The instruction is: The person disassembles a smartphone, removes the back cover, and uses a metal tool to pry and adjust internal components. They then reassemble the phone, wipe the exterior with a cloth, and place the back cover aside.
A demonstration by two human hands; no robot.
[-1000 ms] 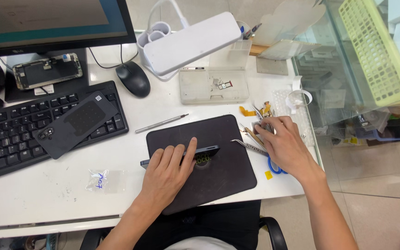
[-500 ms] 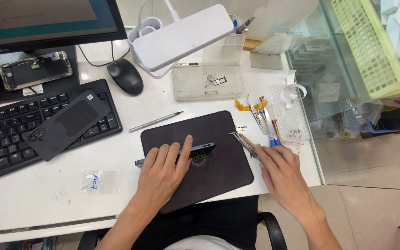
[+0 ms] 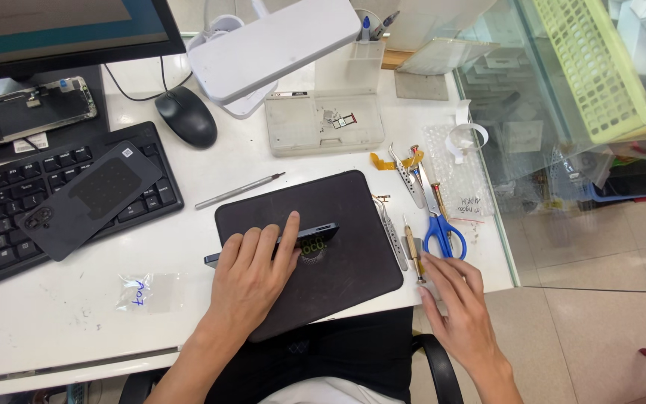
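My left hand (image 3: pixel 252 277) lies flat on a dark phone (image 3: pixel 315 238) that rests on a dark work mat (image 3: pixel 353 262), fingers pressing it down. My right hand (image 3: pixel 457 299) reaches to the mat's right edge near the table's front, fingertips touching a small brass-handled tool (image 3: pixel 413 251). Right beside it lie tweezers (image 3: pixel 392 228) and blue-handled scissors (image 3: pixel 437 224).
A detached phone back cover (image 3: pixel 87 198) lies on a black keyboard (image 3: pixel 9 224). A mouse (image 3: pixel 186 116), a white desk lamp (image 3: pixel 271 49), a clear parts tray (image 3: pixel 323 123), a thin screwdriver (image 3: pixel 237 191), a small plastic bag (image 3: pixel 140 290) and another opened phone (image 3: pixel 35 108) surround the mat.
My right hand has drawn back from the tool pile toward the table's front edge and now touches the brass-handled tool. The left hand stays on the phone.
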